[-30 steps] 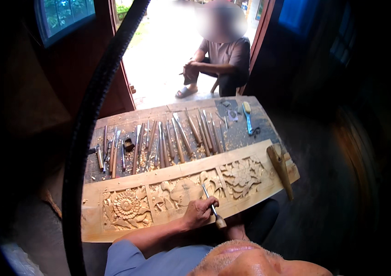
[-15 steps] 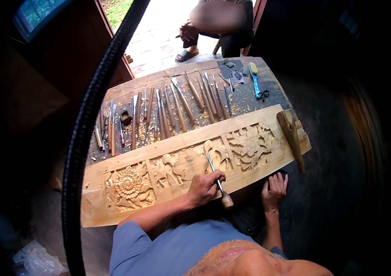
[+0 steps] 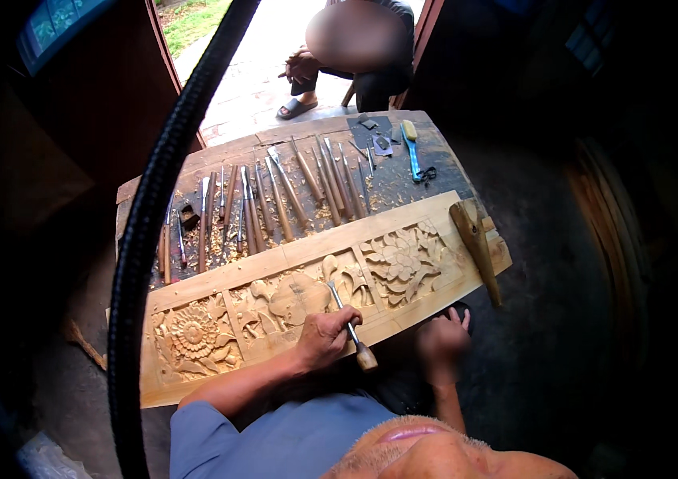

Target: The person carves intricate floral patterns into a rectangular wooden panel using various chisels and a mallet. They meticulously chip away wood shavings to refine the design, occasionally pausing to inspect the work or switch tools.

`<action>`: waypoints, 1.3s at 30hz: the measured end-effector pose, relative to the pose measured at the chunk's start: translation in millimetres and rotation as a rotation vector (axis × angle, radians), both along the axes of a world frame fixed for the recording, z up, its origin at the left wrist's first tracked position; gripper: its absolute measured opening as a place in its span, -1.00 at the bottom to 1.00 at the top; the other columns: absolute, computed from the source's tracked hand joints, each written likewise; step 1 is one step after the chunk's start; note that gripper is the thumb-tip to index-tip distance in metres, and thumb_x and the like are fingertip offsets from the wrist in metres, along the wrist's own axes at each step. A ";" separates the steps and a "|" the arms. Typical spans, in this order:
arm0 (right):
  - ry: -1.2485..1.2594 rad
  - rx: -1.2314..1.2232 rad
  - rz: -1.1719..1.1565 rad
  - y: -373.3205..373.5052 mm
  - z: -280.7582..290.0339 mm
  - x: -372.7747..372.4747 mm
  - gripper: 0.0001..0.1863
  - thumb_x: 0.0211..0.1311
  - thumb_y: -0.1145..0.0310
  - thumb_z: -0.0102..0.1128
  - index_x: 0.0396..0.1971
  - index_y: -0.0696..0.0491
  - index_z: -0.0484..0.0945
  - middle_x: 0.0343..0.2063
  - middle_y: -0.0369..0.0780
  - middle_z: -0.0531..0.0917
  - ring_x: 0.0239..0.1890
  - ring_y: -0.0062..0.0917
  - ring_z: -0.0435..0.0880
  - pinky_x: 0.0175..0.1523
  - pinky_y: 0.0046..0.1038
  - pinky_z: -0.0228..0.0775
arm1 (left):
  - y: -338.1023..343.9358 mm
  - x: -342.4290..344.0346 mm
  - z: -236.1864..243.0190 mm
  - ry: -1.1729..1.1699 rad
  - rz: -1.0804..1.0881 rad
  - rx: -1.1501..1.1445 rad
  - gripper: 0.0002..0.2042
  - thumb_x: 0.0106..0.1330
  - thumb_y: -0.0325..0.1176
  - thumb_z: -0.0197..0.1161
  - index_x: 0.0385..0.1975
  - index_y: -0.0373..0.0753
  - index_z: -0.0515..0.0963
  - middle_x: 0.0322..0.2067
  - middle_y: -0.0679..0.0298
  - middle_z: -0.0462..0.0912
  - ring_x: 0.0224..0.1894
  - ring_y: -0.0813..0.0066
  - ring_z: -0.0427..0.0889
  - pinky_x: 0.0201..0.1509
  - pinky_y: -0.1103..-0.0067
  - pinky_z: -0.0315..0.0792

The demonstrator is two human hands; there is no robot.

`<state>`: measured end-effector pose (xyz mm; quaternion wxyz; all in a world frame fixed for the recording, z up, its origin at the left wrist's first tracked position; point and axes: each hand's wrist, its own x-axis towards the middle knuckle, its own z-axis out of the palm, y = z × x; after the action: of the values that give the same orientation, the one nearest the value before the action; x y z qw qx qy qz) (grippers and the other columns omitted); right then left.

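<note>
My left hand (image 3: 327, 337) grips a chisel (image 3: 363, 351) with a wooden handle and metal shank, its blade tip resting on the middle panel of the carved board (image 3: 265, 255). The board has floral reliefs in three panels. My right hand (image 3: 443, 343) is below the board's front edge, partly blurred, with fingers extended and apart; I see nothing held in it. A wooden mallet (image 3: 476, 247) lies across the board's right end. Many carving tools (image 3: 283, 199) lie in a row behind the board among wood shavings.
The worn workbench (image 3: 452, 172) also holds a blue-handled brush (image 3: 412, 152) and small dark pieces at the back right. A person (image 3: 383, 88) sits in the doorway beyond. A thick black cable (image 3: 147, 239) crosses the view at left. A plastic bag (image 3: 47, 457) lies at lower left.
My view has tilted down, then shifted slightly. My right hand has risen into view at the board's front edge from below it. My left hand still holds the chisel on the middle panel.
</note>
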<state>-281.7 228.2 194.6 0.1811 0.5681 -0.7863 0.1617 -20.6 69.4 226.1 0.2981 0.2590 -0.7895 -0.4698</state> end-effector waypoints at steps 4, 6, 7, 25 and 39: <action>-0.025 -0.018 0.014 -2.9 7.0 2.4 -0.94 0.10 0.50 0.33 -0.50 0.07 0.60 -0.45 -0.14 0.61 0.12 -0.17 0.67 0.51 0.24 0.23 | -0.6 0.4 2.7 0.001 0.017 0.000 -0.81 0.24 -0.58 0.13 -0.23 -0.17 0.59 -0.52 0.04 0.62 -0.46 -0.04 0.70 -0.38 0.24 0.53; -0.051 -0.076 0.009 -2.9 8.6 6.2 -0.91 0.08 0.51 0.34 -0.52 0.07 0.59 -0.46 -0.16 0.60 0.08 -0.19 0.67 0.50 0.24 0.25 | 0.5 -1.3 -0.1 0.006 0.020 -0.001 -0.88 0.31 -0.53 0.16 -0.24 -0.17 0.59 -0.56 0.07 0.58 -0.51 0.04 0.66 -0.42 0.30 0.50; -0.024 -0.053 -0.001 -2.4 8.2 3.7 -0.91 0.07 0.51 0.34 -0.52 0.07 0.58 -0.46 -0.16 0.59 0.06 -0.19 0.67 0.49 0.24 0.26 | 0.4 -2.8 -6.5 0.011 0.017 -0.003 -0.93 0.38 -0.50 0.19 -0.25 -0.18 0.59 -0.59 0.10 0.54 -0.55 0.13 0.63 -0.44 0.35 0.48; -0.001 -0.103 0.023 -5.4 6.8 4.7 -0.92 0.05 0.53 0.36 -0.53 0.08 0.60 -0.46 -0.18 0.63 0.08 -0.21 0.70 0.47 0.22 0.28 | -1.2 -1.3 -0.4 0.039 0.016 -0.045 -0.93 0.37 -0.51 0.19 -0.27 -0.19 0.59 -0.59 0.03 0.58 -0.53 0.00 0.69 -0.46 0.26 0.47; -0.041 -0.066 0.002 -7.7 4.3 4.9 -0.93 0.04 0.53 0.34 -0.53 0.10 0.60 -0.45 -0.14 0.65 0.07 -0.11 0.69 0.46 0.25 0.29 | 2.1 2.3 -3.8 0.046 0.029 -0.077 -0.92 0.38 -0.52 0.20 -0.26 -0.17 0.62 -0.62 0.09 0.56 -0.58 0.10 0.67 -0.47 0.34 0.50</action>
<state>-276.7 220.5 198.9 0.1833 0.5590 -0.7837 0.1992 -18.3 71.5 222.2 0.3329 0.2478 -0.7960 -0.4406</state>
